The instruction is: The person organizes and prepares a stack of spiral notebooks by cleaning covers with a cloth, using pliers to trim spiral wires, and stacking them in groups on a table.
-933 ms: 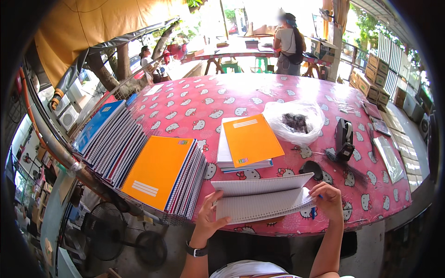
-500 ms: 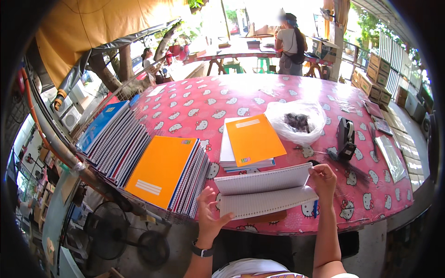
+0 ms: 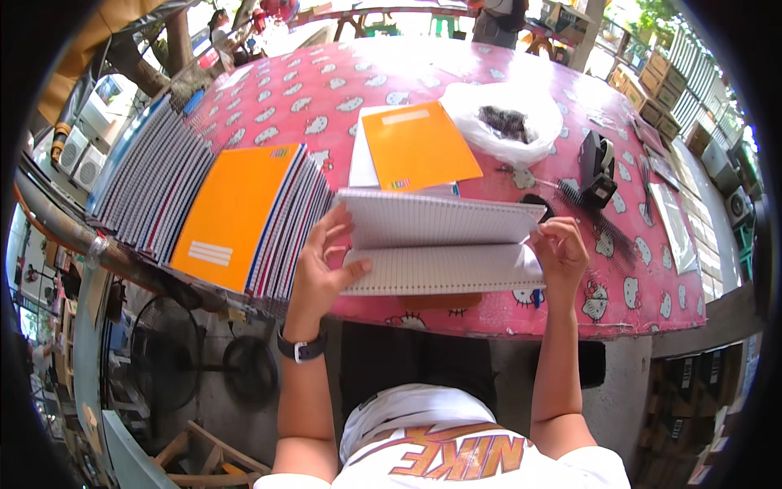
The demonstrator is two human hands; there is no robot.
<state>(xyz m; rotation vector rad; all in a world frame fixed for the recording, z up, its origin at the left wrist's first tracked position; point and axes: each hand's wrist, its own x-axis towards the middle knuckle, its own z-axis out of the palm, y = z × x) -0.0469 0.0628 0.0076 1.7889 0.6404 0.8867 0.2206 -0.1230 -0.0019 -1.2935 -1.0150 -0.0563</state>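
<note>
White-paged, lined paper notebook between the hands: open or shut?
Open: the notebook shows lined pages above and below a crease, left hand and right hand at opposite ends.

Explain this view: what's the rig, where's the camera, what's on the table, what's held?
No robot: a person works bare-handed. The camera, the left of two fisheyes worn on the head, looks down, so straight edges bend. The left hand is at the left edge of an open spiral notebook, thumb on the page; the right hand pinches its right edge. On the pink table: two notebook stacks at left, a pile topped by an orange notebook, a white bag with something dark inside, a black device.
</note>
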